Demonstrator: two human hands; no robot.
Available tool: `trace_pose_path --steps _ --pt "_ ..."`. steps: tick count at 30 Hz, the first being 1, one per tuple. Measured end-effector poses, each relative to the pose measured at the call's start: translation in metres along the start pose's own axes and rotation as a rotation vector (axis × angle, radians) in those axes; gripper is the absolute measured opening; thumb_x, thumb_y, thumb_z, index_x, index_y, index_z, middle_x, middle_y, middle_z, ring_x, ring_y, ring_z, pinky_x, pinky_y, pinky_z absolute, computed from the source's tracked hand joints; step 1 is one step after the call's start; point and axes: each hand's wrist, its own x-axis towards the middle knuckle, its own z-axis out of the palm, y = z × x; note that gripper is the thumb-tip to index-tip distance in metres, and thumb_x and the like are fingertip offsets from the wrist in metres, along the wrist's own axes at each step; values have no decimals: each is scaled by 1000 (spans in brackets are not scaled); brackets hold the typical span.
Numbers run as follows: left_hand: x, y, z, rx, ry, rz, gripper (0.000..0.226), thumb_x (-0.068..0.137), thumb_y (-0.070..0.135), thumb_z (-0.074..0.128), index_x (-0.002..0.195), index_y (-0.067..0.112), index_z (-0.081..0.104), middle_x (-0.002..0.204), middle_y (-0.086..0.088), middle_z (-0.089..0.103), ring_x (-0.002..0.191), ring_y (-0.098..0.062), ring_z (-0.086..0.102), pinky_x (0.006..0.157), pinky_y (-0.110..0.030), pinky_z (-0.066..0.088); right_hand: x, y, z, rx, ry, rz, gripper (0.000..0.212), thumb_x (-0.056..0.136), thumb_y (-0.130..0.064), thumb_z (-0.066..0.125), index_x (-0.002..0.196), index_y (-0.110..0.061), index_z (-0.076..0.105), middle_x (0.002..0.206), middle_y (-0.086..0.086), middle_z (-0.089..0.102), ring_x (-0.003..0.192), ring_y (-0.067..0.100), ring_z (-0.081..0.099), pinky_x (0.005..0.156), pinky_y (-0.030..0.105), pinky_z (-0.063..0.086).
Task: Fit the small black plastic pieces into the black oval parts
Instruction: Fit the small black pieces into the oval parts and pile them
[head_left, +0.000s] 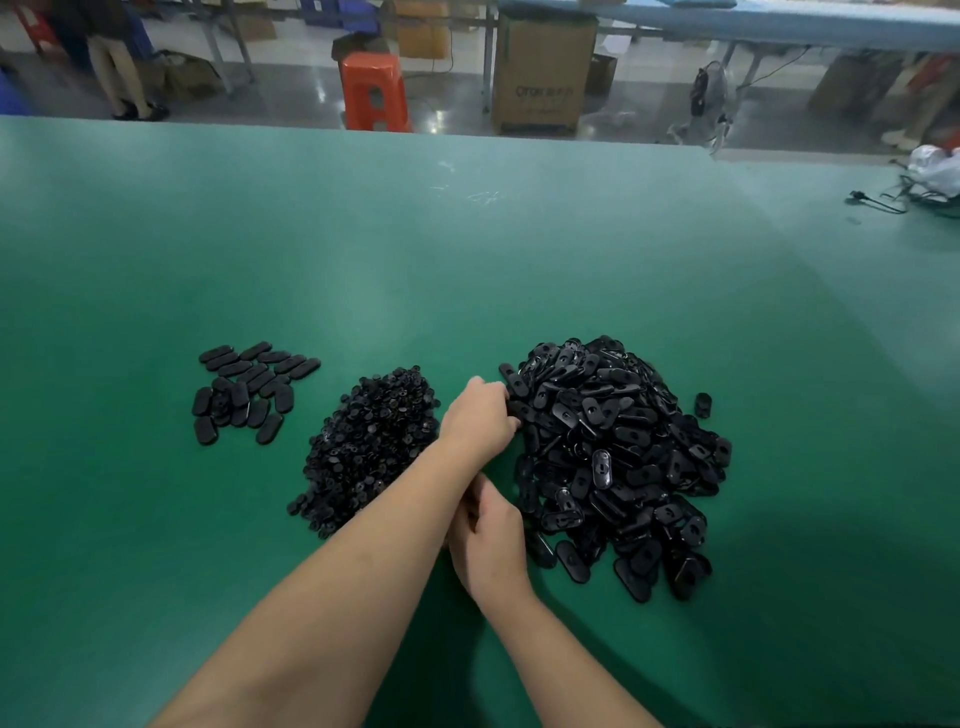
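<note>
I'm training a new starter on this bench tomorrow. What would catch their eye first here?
The big heap of black oval parts at centre right of the green table, with the left hand reaching into its near edge. Left of it lies a heap of small black pieces, then a small group of ovals.

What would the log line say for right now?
left hand reaching into oval parts pile | right hand curled, contents unclear | small pieces pile untouched

A heap of black oval parts (618, 462) lies right of a smaller heap of small black plastic pieces (366, 449).
</note>
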Motion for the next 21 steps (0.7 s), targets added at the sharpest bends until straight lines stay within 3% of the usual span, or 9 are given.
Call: trace_pose_path --steps 3,6,11,15,21 --pt "-1 0 1 -33 38 25 31 93 30 69 119 15 62 117 -7 57 102 -30 62 85 -40 51 0 1 0 3 7 -14 16 93 -9 56 94 -21 65 79 0 71 65 7 57 62 35 50" --pt "-4 0 -1 -115 85 42 15 95 27 65 106 17 64 107 -3 65 96 -25 63 80 -36 52 0 1 0 -1 -4 -16 17 93 -11 53 95 -23 65 76 0 69 65 22 62 64 44 52" --pt "-19 -7 -17 -519 87 -43 13 93 27 70 85 21 62 79 8 62 69 -9 55 59 -24 41 1 2 1 -37 18 -7 22 93 -14 49 89 -29 63 70 -1 68 60 19 63 64 44 55" --pt "-44 -20 -30 -1015 35 -173 12 97 19 66 93 9 70 85 -5 71 48 -10 40 43 -22 34 2 0 0 9 49 13 23 101 -19 46 87 -26 62 75 2 68 54 14 65 59 50 56" --pt "-77 -50 -22 -1113 18 -231 12 98 10 64 92 2 71 74 -4 72 38 -7 31 36 -18 24 3 -5 -2 151 136 62 26 109 -20 38 103 -33 60 82 5 68 56 20 66 51 38 57"
